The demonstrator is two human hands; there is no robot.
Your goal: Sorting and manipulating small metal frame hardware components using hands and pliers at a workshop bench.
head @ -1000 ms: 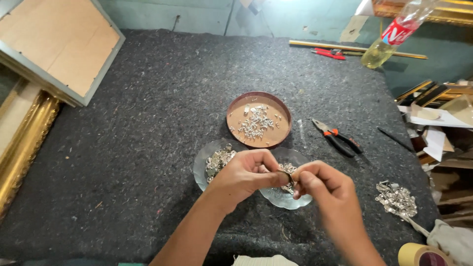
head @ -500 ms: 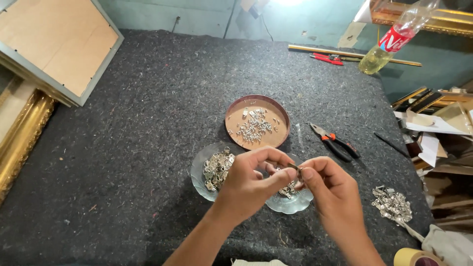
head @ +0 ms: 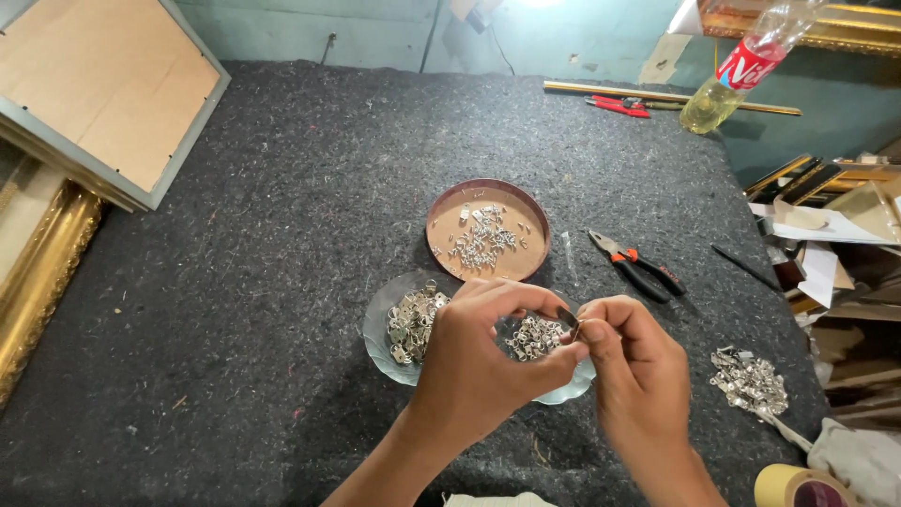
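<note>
My left hand (head: 488, 361) and my right hand (head: 633, 361) meet fingertip to fingertip over a clear glass dish (head: 380, 329) on the dark felt table. Between the fingertips they pinch a small metal fitting (head: 569, 321). The dish holds two heaps of small silver metal rings and hangers (head: 413, 319); my hands cover much of its right half. Just beyond the dish stands a round brown lid (head: 441, 225) with more small silver fittings in it.
Orange-handled pliers (head: 638, 268) lie right of the brown lid. A loose pile of silver fittings (head: 749, 380) sits at the right, a tape roll (head: 798, 486) near the bottom corner. A plastic bottle (head: 737, 70) and a red tool (head: 619, 105) lie at the back. Picture frames (head: 103, 103) lean at left.
The view has shifted slightly; my hands stay together over the dish, fingers working the small fitting. Nothing else on the table has moved.
</note>
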